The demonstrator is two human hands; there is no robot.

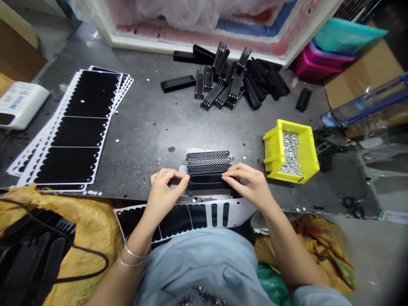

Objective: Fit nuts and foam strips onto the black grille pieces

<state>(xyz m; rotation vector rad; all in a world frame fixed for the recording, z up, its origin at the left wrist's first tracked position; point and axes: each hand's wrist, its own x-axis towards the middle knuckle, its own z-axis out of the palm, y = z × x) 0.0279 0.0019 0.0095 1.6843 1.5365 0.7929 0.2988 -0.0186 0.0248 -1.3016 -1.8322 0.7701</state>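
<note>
A short row of black plastic grille pieces (208, 161) lies side by side on the grey table (153, 127) just in front of me. My left hand (165, 191) pinches the left end of the nearest piece, a black strip (207, 183). My right hand (247, 182) pinches its right end, fingers pressed together. A white backing sheet with black adhesive strips (204, 214) lies on my lap under both wrists.
A pile of black grille pieces (236, 80) sits at the back. A yellow bin of small metal screws (291, 151) stands to the right. Stacked sheets of black strips (76, 127) lie left. Yellow sack with black parts (35, 250) lower left; coloured baskets (331, 46) upper right.
</note>
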